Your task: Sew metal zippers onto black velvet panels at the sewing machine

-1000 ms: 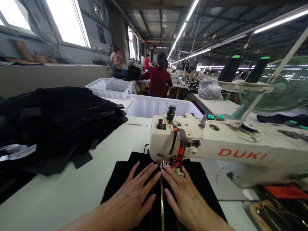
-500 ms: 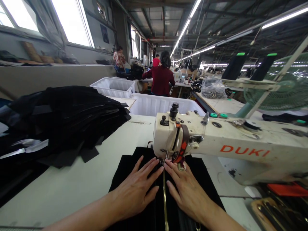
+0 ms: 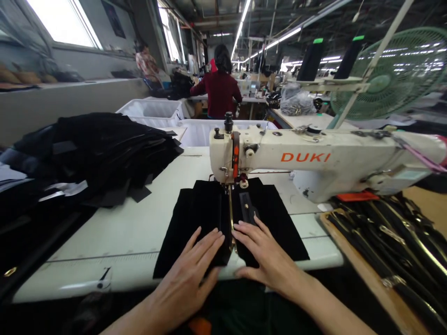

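Black fabric (image 3: 195, 218) with a gold zipper (image 3: 230, 216) along its middle lies on the white table under the needle of a cream DUKI sewing machine (image 3: 303, 160). My left hand (image 3: 195, 265) lies flat on the fabric left of the zipper, fingers spread. My right hand (image 3: 265, 253) presses flat on the fabric right of the zipper, close to the table's near edge. Both hands sit well short of the needle.
A big heap of black cut pieces (image 3: 98, 153) covers the table's left. White bins (image 3: 153, 109) stand behind. A tray of black zippers (image 3: 391, 242) lies at right, a green fan (image 3: 394, 70) above. A person in red (image 3: 218, 90) works ahead with back turned.
The view has pulled back and dropped. Both hands have slid back along the fabric, away from the needle toward the table's near edge; more fabric now shows between fingertips and presser foot.
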The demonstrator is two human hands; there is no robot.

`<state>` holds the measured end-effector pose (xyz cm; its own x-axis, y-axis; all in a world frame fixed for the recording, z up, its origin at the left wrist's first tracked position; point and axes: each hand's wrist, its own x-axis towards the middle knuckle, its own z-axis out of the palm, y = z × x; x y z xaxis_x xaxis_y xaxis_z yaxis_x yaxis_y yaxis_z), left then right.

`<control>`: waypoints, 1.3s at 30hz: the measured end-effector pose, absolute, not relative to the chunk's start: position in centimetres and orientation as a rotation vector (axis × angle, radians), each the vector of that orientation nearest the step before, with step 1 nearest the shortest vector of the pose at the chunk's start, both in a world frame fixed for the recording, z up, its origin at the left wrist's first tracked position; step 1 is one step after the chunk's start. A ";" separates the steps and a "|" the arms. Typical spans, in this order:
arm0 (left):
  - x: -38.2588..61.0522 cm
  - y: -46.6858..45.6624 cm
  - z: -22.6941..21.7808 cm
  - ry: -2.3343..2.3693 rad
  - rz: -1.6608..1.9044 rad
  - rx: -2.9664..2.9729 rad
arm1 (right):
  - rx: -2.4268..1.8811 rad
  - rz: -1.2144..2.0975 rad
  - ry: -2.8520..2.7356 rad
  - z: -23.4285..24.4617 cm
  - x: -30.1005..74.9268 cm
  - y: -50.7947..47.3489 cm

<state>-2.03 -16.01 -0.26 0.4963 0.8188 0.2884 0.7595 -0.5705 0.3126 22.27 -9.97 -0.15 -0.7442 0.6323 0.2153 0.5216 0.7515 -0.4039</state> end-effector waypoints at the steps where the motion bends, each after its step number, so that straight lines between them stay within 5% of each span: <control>1: -2.4 -15.9 -0.3 1.399 0.649 2.537 | -0.863 0.454 -2.609 -0.4 22.4 -9.9; 12: -6.4 -13.7 3.4 1.314 0.287 2.461 | -0.765 0.472 -2.653 3.0 22.9 -8.3; 24: -3.1 -15.2 0.4 1.538 0.737 2.573 | -0.983 0.259 -2.507 0.3 21.4 -8.6; 39: -3.1 -14.7 0.2 1.626 0.821 2.479 | -1.060 0.120 -2.524 4.4 22.0 -8.4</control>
